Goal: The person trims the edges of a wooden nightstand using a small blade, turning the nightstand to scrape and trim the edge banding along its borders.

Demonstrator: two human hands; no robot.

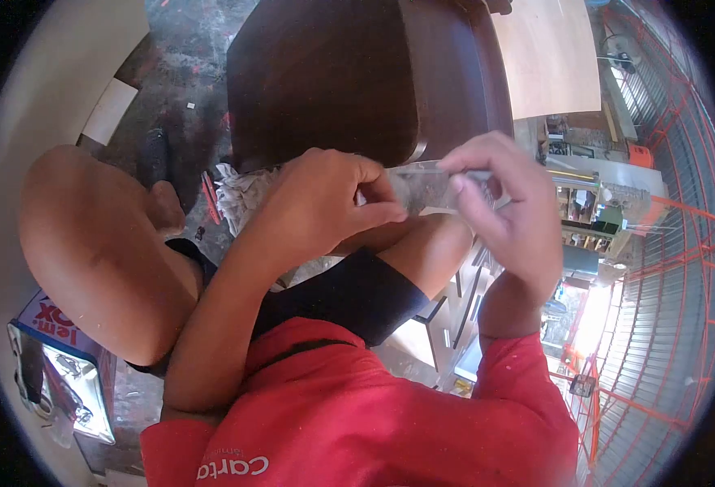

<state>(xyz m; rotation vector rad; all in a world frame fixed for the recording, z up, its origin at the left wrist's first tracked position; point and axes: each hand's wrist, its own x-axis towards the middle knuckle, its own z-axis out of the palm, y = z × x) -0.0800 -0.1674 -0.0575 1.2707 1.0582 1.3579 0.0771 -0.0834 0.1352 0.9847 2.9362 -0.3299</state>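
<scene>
A thin, see-through plastic piece [425, 187], perhaps a small bag or film, stretches between my two hands. My left hand [325, 199] is closed, its thumb and fingers pinched at the left end of the plastic, with a small whitish bit showing between them. My right hand [508, 203] grips the other end between thumb and curled fingers and looks slightly blurred. Just beyond both hands stands a dark brown wooden piece of furniture [325, 77] with a rounded edge.
A crumpled pale cloth [240, 195] lies on the stained floor beside a red-handled object [211, 197]. Light boards [548, 57] lie at the upper right. Shelves with an orange bucket [640, 156] are at the right. A bag [57, 325] with printed lettering is at the lower left.
</scene>
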